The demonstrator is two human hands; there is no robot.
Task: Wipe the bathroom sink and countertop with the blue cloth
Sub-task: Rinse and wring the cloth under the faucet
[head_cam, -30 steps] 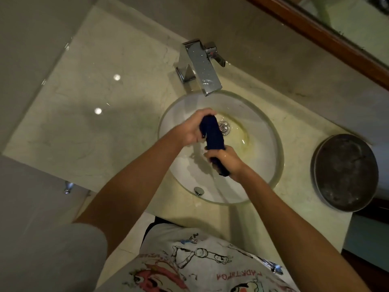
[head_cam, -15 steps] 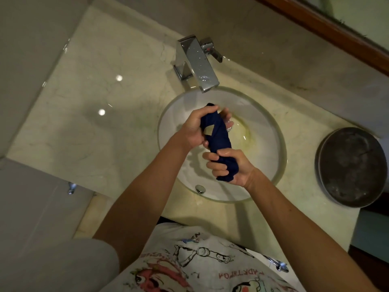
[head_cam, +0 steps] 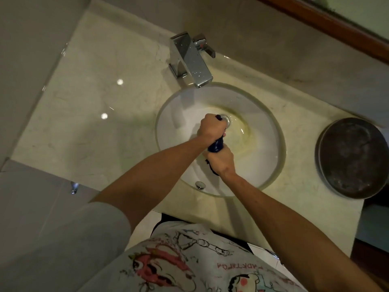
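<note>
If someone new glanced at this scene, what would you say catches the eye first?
First, the two hands over the round white sink: the left hand and right hand both grip a rolled blue cloth, as if wringing it. Behind the basin stands a square chrome faucet, and a dark round pan sits on the countertop at the right.

Single head view: looks steeply down from above, close over sink [head_cam: 271,148], wall edge at top.

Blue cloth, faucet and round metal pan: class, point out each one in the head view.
blue cloth [head_cam: 216,145], head view: twisted middle showing between the two hands.
faucet [head_cam: 190,59], head view: flat top of the spout.
round metal pan [head_cam: 352,158], head view: dark inner base.
</note>
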